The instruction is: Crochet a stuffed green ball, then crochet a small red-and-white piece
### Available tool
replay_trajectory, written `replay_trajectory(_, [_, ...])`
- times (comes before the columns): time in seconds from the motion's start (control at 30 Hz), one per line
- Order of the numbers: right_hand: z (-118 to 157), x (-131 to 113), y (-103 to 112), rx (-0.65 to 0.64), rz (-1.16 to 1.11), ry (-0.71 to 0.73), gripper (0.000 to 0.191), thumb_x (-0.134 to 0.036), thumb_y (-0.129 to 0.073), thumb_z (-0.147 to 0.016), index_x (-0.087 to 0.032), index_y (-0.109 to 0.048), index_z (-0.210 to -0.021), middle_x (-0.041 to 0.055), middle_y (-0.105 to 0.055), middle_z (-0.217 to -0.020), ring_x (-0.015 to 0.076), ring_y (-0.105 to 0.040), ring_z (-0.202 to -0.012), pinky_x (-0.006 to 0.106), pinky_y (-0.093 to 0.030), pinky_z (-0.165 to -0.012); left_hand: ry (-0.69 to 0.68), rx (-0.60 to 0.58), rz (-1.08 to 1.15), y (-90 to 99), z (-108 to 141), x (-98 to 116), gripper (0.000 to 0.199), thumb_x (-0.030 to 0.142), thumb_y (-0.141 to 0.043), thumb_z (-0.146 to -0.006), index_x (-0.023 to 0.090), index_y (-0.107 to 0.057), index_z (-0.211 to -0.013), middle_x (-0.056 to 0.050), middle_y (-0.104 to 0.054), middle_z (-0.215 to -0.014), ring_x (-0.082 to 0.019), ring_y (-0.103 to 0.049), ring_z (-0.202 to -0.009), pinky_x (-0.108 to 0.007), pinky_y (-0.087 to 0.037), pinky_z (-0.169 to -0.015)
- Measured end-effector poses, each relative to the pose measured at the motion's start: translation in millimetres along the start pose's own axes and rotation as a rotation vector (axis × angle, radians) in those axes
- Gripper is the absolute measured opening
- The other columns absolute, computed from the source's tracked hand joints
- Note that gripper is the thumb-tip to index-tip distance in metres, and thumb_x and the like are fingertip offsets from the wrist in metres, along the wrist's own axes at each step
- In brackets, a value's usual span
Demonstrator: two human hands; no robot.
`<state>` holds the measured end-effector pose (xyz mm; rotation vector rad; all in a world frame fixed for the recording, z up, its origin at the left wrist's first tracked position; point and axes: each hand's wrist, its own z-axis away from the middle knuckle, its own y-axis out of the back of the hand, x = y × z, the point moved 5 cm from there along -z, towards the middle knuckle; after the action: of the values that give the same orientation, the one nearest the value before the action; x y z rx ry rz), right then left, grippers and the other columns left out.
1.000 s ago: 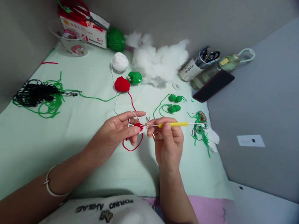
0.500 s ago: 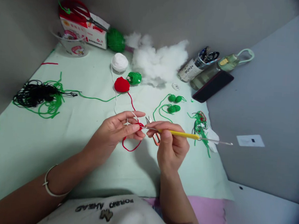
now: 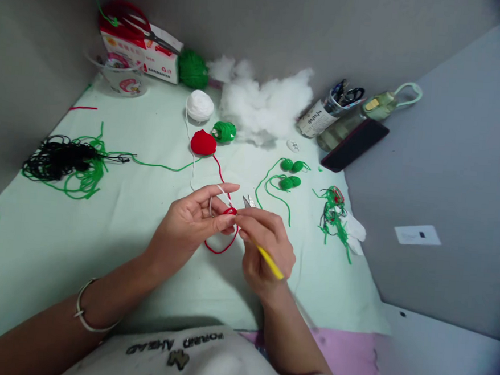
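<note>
My left hand [image 3: 194, 215] pinches a small red crochet piece [image 3: 230, 211] between thumb and fingers, with white yarn [image 3: 224, 192] running over its raised index finger. My right hand [image 3: 269, 246] is closed around a yellow-handled crochet hook [image 3: 270, 261], whose handle slants down toward me. Its thumb and index fingertips meet the red piece, and the hook's tip is hidden there. A loop of red yarn [image 3: 217, 252] hangs below. Red yarn leads up to a red yarn ball [image 3: 203, 142]; the white strand runs toward a white yarn ball [image 3: 200, 106].
Small scissors [image 3: 248, 201] lie partly hidden behind my right hand. Green crocheted pieces [image 3: 290, 182] and yarn scraps [image 3: 333, 216] lie to the right. White stuffing [image 3: 264, 105], a pen cup [image 3: 319, 118] and a phone [image 3: 356, 144] stand behind; black yarn [image 3: 59, 160] lies left.
My right hand has moved left and turned, swinging the hook's handle from nearly level to pointing down toward me. Its fingertips now meet the red piece. My left hand has barely moved.
</note>
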<state>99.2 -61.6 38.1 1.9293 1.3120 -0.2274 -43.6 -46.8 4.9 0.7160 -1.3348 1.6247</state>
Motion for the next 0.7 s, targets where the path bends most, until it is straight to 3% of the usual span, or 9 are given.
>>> replay_trajectory(0.1, [4.4, -6.1, -1.0, 0.017, 0.201, 0.072, 0.044, -0.007, -0.063, -0.093, -0.034, -0.068, -0.128, 0.0072, -0.073, -0.114, 0.022, -0.071, -0.102, 0.037, -0.061, -0.081, 0.129, -0.098, 0.124, -5.0, 0.8, -4.6, 0.053, 0.03, -0.082, -0.082, 0.021, -0.068, -0.132, 0.007, -0.053, -0.062, -0.005, -0.044, -0.05, -0.018, -0.038, -0.051])
replay_trajectory(0.17, [2.9, -6.2, 1.6, 0.044, 0.132, 0.067, 0.042, -0.008, -0.064, -0.093, -0.032, -0.07, -0.127, 0.0075, -0.074, -0.112, 0.0224, -0.071, -0.101, 0.038, -0.061, -0.08, 0.221, -0.147, 0.198, -6.7, 0.6, -7.4, 0.049, 0.03, -0.078, -0.086, 0.018, -0.068, -0.133, 0.01, -0.04, -0.052, -0.004, -0.03, -0.045, -0.016, -0.029, -0.047])
replay_trajectory(0.27, [-4.4, 6.4, 8.3, 0.13, -0.188, -0.144, 0.027, -0.015, -0.057, -0.099, -0.028, -0.074, -0.114, 0.0058, -0.074, -0.096, 0.0204, -0.071, -0.083, 0.038, -0.06, -0.069, 0.225, -0.117, 0.241, -2.8, -2.0, -5.2, 0.04, 0.024, -0.076, -0.087, 0.016, -0.072, -0.126, 0.011, -0.034, -0.051, -0.003, -0.021, -0.046, -0.016, -0.023, -0.045])
replay_trajectory(0.33, [-7.6, 17.1, 8.5, 0.182, -0.404, -0.328, 0.021, -0.021, -0.054, -0.101, -0.027, -0.075, -0.103, 0.0044, -0.072, -0.087, 0.0179, -0.067, -0.07, 0.035, -0.058, -0.059, 0.178, -0.102, 0.214, -0.4, -2.6, -2.1, 0.04, 0.023, -0.077, -0.086, 0.019, -0.073, -0.126, 0.01, -0.036, -0.052, -0.004, -0.023, -0.045, -0.018, -0.022, -0.044])
replay_trajectory(0.4, [-10.0, 21.3, 4.8, 0.177, -0.523, -0.404, 0.019, -0.025, -0.056, -0.101, -0.025, -0.075, -0.098, 0.0046, -0.073, -0.087, 0.0171, -0.066, -0.068, 0.033, -0.057, -0.056, 0.133, -0.113, 0.152, -0.3, -1.6, -0.2, 0.042, 0.025, -0.078, -0.086, 0.023, -0.072, -0.128, 0.009, -0.04, -0.054, -0.004, -0.028, -0.045, -0.018, -0.024, -0.045])
replay_trajectory(0.53, [-10.4, 16.2, -0.3, 0.128, -0.448, -0.318, 0.019, -0.018, -0.06, -0.098, -0.028, -0.076, -0.103, 0.0043, -0.077, -0.093, 0.0189, -0.069, -0.08, 0.036, -0.059, -0.066, 0.071, -0.078, 0.062, -1.0, 0.9, -2.1, 0.045, 0.026, -0.081, -0.083, 0.027, -0.072, -0.128, 0.006, -0.051, -0.067, -0.003, -0.039, -0.047, -0.019, -0.029, -0.045])
replay_trajectory(0.63, [-6.4, 9.0, -1.5, 0.073, -0.226, -0.205, 0.027, -0.015, -0.059, -0.098, -0.031, -0.074, -0.113, 0.0047, -0.077, -0.098, 0.0199, -0.071, -0.086, 0.038, -0.061, -0.072, 0.063, -0.021, 0.07, -1.6, 0.8, -5.7, 0.049, 0.027, -0.082, -0.081, 0.025, -0.071, -0.129, 0.005, -0.056, -0.072, -0.003, -0.041, -0.048, -0.019, -0.03, -0.045])
replay_trajectory(0.7, [-4.5, 3.7, -1.6, 0.028, -0.049, -0.105, 0.031, -0.012, -0.06, -0.097, -0.032, -0.074, -0.116, 0.0065, -0.075, -0.107, 0.0211, -0.071, -0.095, 0.039, -0.061, -0.076, 0.115, -0.041, 0.126, -4.4, 0.1, -9.1, 0.049, 0.026, -0.08, -0.083, 0.023, -0.07, -0.131, 0.007, -0.052, -0.065, -0.003, -0.037, -0.046, -0.018, -0.03, -0.045])
